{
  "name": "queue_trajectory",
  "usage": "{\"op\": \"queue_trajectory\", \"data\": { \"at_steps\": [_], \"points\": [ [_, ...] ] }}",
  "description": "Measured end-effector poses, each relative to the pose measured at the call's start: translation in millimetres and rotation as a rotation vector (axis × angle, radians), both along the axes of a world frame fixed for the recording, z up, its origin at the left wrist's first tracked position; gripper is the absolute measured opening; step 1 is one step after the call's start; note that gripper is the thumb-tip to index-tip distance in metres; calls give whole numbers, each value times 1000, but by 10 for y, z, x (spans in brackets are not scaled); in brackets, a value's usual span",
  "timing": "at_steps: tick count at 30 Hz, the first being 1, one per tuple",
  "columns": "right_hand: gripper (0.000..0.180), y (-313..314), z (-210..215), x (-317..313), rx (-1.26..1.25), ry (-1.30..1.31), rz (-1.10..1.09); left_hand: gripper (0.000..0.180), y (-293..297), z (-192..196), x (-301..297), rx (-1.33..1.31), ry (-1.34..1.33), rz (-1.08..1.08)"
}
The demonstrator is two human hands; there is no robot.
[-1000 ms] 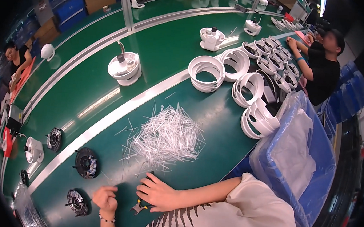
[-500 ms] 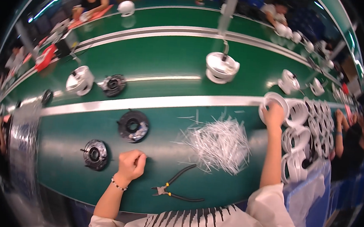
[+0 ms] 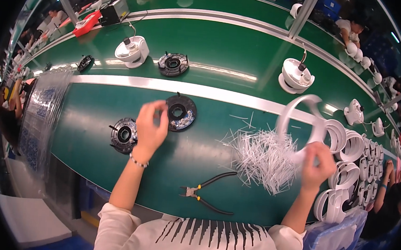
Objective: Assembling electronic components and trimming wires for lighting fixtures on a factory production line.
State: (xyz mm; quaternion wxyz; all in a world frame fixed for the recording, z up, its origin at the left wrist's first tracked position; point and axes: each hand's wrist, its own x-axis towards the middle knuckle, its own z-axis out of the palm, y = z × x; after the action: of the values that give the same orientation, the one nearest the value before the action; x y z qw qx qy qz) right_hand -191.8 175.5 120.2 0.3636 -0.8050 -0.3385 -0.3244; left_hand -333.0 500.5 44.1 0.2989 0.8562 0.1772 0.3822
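A white plastic ring [image 3: 282, 123], blurred by motion, is pinched at its lower edge by my right hand [image 3: 319, 168]. It is raised over the right side of a pile of thin white strips [image 3: 264, 159]. My left hand [image 3: 151, 127] has its thumb and fingers apart and curved, the tips at the left edge of a black round disc part [image 3: 177, 111] with a centre hole and small parts on its lower right side. Left of that wrist lies a second black disc part [image 3: 124, 135]. Pliers with black handles [image 3: 215, 178] rest spread between my forearms.
Stacked white rings [image 3: 346, 174] line the bench's right end, above a blue plastic-lined bin [image 3: 336, 239]. Beyond a pale rail [image 3: 212, 94], a green belt [image 3: 224, 47] bears white housings [image 3: 297, 76] and black discs [image 3: 173, 64]. Clear plastic trays [image 3: 43, 114] stand left. Other people work around.
My right hand has lifted a white ring from the stacks and brought it left and nearer. My left hand has moved from a closed rest to the black disc, its fingers parting. The view has shifted.
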Motion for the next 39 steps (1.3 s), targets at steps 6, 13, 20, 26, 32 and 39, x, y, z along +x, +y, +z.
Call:
{"op": "queue_trajectory", "data": {
  "at_steps": [6, 13, 20, 26, 32, 39],
  "points": [
    [23, 566, -468, -550, -250, 135, 431, 59, 361, 77, 329, 226, 561, -77],
    [19, 638, -711, -671, -505, 306, 602, 57, 333, 8, 288, -115, 645, 85],
    [96, 938, -295, -919, -625, 488, 524, 35, 255, -309, 14, -518, -106, 65],
    [109, 1033, -548, -1092, -816, 510, 509, 33, 92, -119, -5, -936, -287, -97],
    [111, 1088, -403, -1112, -896, 585, 535, 31, -63, -70, -17, -977, -330, -191],
    [104, 1129, -432, -1015, -529, 662, 539, 28, -104, -172, 16, -1036, -334, -197]
  ]
}}
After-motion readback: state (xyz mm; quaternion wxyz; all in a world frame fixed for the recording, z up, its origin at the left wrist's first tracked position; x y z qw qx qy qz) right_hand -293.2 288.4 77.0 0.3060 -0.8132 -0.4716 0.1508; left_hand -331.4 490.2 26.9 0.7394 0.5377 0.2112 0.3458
